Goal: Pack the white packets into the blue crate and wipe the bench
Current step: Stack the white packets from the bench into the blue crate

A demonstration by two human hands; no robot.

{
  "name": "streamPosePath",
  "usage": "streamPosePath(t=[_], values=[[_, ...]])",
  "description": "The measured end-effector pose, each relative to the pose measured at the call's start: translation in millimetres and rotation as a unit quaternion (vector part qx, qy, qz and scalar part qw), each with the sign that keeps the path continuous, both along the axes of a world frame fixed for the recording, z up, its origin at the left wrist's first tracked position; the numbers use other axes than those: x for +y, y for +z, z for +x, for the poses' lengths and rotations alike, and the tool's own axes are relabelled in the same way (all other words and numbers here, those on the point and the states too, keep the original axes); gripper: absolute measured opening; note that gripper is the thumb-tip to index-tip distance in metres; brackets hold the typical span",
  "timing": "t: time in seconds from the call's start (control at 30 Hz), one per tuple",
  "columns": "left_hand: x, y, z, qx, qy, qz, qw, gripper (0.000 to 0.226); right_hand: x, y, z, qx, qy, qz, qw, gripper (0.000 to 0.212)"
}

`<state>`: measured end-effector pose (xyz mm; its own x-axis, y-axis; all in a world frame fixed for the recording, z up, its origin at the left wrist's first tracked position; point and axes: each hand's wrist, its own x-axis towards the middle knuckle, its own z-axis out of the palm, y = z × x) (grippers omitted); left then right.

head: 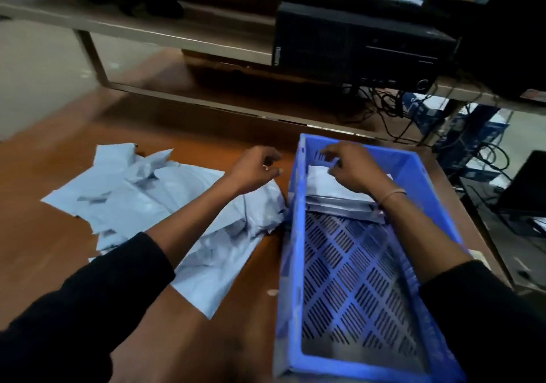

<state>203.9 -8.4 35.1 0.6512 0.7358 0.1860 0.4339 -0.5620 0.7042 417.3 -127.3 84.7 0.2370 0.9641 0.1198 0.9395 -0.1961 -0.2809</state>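
A blue slotted crate point(298, 264) stands on the right of the brown bench point(44, 249). A small stack of white packets point(331, 196) lies at its far end. My right hand point(351, 167) hovers over that stack inside the crate, fingers loosely curled, holding nothing that I can see. My left hand point(257, 170) hangs just left of the crate's far corner, fingers loosely curled and empty. Several loose white packets point(133, 193) lie spread over the bench to the left of the crate, partly under my left forearm.
A metal shelf frame point(177, 93) runs along the bench's far edge. A black computer case point(354, 43) sits on the shelf behind the crate, with tangled cables point(393, 108) at the right. Bare bench shows at the far left and near the front.
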Motion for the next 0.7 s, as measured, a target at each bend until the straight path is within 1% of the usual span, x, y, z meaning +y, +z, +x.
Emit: streamPosePath(t=[0.03, 0.07, 0.13, 0.2, 0.23, 0.3, 0.33, 0.4, 0.43, 0.5, 0.57, 0.63, 0.7], values=[[5, -6, -12, -0.023, 0.018, -0.029, 0.999, 0.032, 9, 1, -16, 0.045, 0.007, 0.023, 0.999, 0.037], [8, -10, -24, -0.039, 0.042, -0.055, 0.997, 0.03, 18, 1, -32, 0.095, 0.007, 0.025, 0.995, 0.033], [17, -20, -46, -0.075, 0.093, -0.103, 0.988, 0.027, 37, -2, -63, 0.152, 0.01, -0.008, 0.988, 0.027], [25, -29, -66, -0.098, 0.129, -0.153, 0.975, 0.026, 61, -11, -87, 0.154, 0.004, -0.074, 0.985, 0.015], [28, -33, -74, -0.106, 0.137, -0.167, 0.971, 0.026, 72, -16, -98, 0.133, 0.002, -0.121, 0.984, 0.003], [30, -37, -87, -0.117, 0.146, -0.177, 0.966, 0.022, 94, -30, -116, 0.093, -0.014, -0.218, 0.971, 0.025], [29, -37, -91, -0.121, 0.148, -0.18, 0.965, 0.021, 102, -39, -123, 0.084, -0.023, -0.257, 0.963, 0.03], [26, -36, -99, -0.122, 0.143, -0.188, 0.964, 0.022, 113, -58, -132, 0.045, -0.034, -0.294, 0.954, 0.022], [25, -38, -102, -0.12, 0.141, -0.19, 0.964, 0.023, 116, -68, -134, 0.037, -0.044, -0.303, 0.951, 0.022], [24, -40, -108, -0.116, 0.137, -0.197, 0.964, 0.026, 120, -83, -136, 0.06, -0.067, -0.297, 0.951, 0.035], [26, -43, -112, -0.118, 0.135, -0.206, 0.962, 0.03, 125, -93, -135, 0.038, -0.08, -0.288, 0.954, 0.047], [29, -44, -115, -0.122, 0.136, -0.218, 0.959, 0.031, 129, -95, -132, 0.054, -0.081, -0.267, 0.959, 0.049], [32, -42, -117, -0.13, 0.135, -0.239, 0.953, 0.028, 133, -88, -128, 0.089, -0.076, -0.258, 0.959, 0.045]])
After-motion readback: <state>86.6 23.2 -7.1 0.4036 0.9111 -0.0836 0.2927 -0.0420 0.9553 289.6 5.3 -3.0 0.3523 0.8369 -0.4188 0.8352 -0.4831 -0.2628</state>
